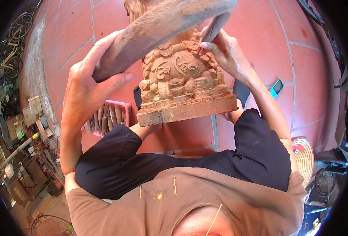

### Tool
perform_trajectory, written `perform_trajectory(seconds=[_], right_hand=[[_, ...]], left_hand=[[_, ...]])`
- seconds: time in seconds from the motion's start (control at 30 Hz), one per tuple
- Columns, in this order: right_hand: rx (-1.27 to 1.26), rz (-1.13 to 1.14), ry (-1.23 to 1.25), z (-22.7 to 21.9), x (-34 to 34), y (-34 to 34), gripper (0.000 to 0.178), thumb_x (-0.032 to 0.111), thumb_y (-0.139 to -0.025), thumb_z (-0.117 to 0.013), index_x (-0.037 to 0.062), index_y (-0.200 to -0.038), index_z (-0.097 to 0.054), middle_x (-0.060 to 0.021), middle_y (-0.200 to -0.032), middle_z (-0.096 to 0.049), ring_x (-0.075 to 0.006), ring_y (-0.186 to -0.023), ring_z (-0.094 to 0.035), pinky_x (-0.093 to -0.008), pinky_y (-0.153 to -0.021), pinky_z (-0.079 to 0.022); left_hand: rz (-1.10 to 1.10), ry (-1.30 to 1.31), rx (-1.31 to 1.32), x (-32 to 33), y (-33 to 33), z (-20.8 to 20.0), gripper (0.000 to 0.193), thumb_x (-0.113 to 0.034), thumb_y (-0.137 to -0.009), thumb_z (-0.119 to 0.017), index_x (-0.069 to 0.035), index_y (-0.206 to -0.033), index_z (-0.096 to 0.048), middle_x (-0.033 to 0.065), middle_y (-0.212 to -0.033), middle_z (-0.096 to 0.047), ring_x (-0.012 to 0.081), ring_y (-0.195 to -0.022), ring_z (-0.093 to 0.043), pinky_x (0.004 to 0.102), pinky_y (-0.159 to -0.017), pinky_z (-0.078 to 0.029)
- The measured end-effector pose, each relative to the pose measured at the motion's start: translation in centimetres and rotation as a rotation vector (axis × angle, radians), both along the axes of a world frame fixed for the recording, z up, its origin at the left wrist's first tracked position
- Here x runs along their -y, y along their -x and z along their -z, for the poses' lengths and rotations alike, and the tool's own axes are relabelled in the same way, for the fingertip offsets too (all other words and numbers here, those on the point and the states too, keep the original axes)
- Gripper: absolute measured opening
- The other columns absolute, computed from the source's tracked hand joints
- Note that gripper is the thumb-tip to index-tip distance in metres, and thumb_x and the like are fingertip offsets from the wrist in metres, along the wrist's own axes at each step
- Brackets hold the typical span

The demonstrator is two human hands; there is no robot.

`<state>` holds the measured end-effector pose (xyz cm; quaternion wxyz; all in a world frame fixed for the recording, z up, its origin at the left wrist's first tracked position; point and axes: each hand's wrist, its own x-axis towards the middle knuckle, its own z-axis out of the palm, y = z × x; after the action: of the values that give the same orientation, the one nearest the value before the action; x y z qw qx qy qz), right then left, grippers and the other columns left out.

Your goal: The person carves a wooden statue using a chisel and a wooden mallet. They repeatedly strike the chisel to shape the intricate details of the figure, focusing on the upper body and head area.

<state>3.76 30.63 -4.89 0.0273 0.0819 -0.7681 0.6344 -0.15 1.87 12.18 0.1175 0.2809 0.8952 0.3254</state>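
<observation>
A carved wooden figure (178,88) with a round belly and a thick base stands upright between my legs, with reddish dust in its grooves. My left hand (83,80) is wrapped around one end of a long, worn wooden mallet (154,33). The mallet slants up to the right across the figure and hides much of its upper part. At the figure's right side, my right hand (229,53) grips a chisel (215,26), its lower end close to the carved surface. The mallet's far end overlaps the chisel's top; whether they touch, I cannot tell.
A pink basket (127,114) with several chisels or similar tools sits by my left leg. A small blue device (276,88) lies on the red tile floor (256,23) to the right, above a woven hat (303,159). Bicycles (22,25), boxes and scrap line the left side.
</observation>
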Motion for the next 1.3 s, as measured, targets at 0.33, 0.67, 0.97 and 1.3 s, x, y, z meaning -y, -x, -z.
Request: perform_trajectory(seconds=[0.33,0.67,0.97,1.3], right_hand=[[-0.038,0.007,0.053,-0.2,0.2,0.1,0.021,0.010,-0.094,-0.063,0.0024,-0.110,-0.052,-0.0126,-0.086,-0.068,-0.0190,-0.080,-0.069,-0.0341,-0.074,-0.055],[-0.095,-0.125,-0.127,-0.2,-0.1,0.7,0.020,0.016,-0.096,-0.060,0.0055,-0.110,-0.051,-0.0142,-0.082,-0.066,-0.0263,-0.076,-0.069,-0.0365,-0.069,-0.053],[-0.041,-0.125,-0.284,-1.1,0.2,0.6,0.022,0.014,-0.096,-0.060,0.0031,-0.114,-0.052,-0.0127,-0.089,-0.066,-0.0234,-0.083,-0.067,-0.0372,-0.077,-0.052],[0.006,-0.029,-0.039,0.2,-1.3,-0.9,0.030,0.012,-0.095,-0.061,0.0033,-0.122,-0.051,-0.0125,-0.095,-0.068,-0.0210,-0.087,-0.068,-0.0346,-0.079,-0.054]], left_hand=[[-0.055,-0.112,0.028,-0.1,0.0,0.2,0.064,-0.004,-0.071,-0.079,0.000,-0.131,-0.055,0.0124,-0.121,-0.065,0.0184,-0.112,-0.061,0.0323,-0.097,-0.046],[-0.029,-0.054,0.054,-1.1,-0.4,-0.1,0.067,-0.006,-0.071,-0.080,-0.001,-0.132,-0.054,0.0113,-0.117,-0.068,0.0175,-0.106,-0.064,0.0316,-0.095,-0.047],[-0.011,-0.058,0.035,-0.9,-0.2,-0.6,0.065,-0.006,-0.072,-0.079,-0.005,-0.132,-0.055,0.0137,-0.112,-0.069,0.0172,-0.100,-0.066,0.0321,-0.090,-0.050],[-0.070,-0.037,0.058,0.8,0.5,0.2,0.066,-0.003,-0.074,-0.076,-0.001,-0.136,-0.052,0.0111,-0.114,-0.066,0.0165,-0.106,-0.062,0.0305,-0.094,-0.047]])
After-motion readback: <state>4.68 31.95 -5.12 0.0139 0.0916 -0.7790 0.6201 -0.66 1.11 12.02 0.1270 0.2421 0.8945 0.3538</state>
